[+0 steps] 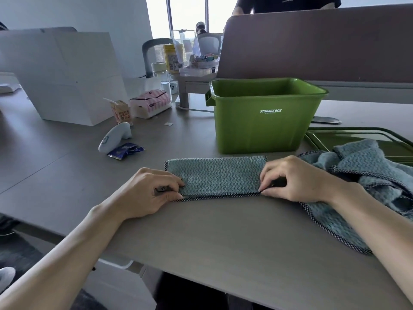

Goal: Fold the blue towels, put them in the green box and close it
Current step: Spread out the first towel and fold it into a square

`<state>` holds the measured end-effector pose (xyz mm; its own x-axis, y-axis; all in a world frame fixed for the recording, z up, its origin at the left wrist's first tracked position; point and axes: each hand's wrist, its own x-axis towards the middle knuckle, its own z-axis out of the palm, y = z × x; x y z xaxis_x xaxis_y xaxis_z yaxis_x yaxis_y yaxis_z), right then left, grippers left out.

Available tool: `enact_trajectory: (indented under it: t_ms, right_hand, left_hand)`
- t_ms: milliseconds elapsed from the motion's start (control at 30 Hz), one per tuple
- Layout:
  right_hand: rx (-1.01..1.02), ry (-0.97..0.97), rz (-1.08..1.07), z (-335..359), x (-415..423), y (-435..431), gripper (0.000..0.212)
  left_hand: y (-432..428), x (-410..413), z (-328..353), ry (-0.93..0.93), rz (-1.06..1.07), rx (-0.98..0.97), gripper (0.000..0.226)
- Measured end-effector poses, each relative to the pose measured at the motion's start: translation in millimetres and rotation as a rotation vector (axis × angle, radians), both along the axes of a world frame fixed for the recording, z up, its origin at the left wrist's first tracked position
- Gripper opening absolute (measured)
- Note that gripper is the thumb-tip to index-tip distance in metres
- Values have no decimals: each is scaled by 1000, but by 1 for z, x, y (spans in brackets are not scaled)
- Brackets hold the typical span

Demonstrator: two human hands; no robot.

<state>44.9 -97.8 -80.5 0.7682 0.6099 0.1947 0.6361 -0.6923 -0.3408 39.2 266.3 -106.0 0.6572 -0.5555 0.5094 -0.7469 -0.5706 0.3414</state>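
Observation:
A blue towel point(215, 175) lies folded into a long strip on the table, just in front of the green box point(261, 128). My left hand point(145, 193) pinches the strip's near left corner. My right hand point(295, 179) pinches its near right corner. The box stands open, and nothing shows inside it from this angle. Its dark green lid point(357, 137) lies flat on the table to the right of it. A heap of unfolded blue towels point(357, 175) sits at the right, partly on the lid and under my right forearm.
At the left of the table are a white handheld device point(114, 137), a blue wrapper point(125, 151), a drink carton point(120, 111), a pink tissue pack point(150, 104) and a large white box point(67, 77). A brown partition point(312, 45) rises behind the green box.

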Motion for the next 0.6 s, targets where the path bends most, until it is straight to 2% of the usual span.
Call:
enact_trajectory:
  t_ms: [100,167,267,300,433,500,600]
  right_hand:
    - [0,34,-44,4,-5,4,31]
    - [-14,-16,-118,6,-6,11,41]
    - [49,-212,-226,6,0,37,33]
    - [76,-221,-245,6,2,49,31]
    - [-115,-12,-251,-1,11,88,62]
    - [-237,82,-242,-7,12,91,71]
    - [-340,165,-253,-15,11,84,73]
  left_hand:
    - [-4,-3,3,-6,4,-4,40]
    - [-16,-5,7,-82,34,-62,39]
    - [-43,-3,21,-130,197,-99,22]
    - [-52,-1,22,-76,251,-44,19]
    - [-72,9,9,237,381,401,61]
    - [-67,13,2,352,428,504,71]
    - [-52,16,2,453,471,582,86]
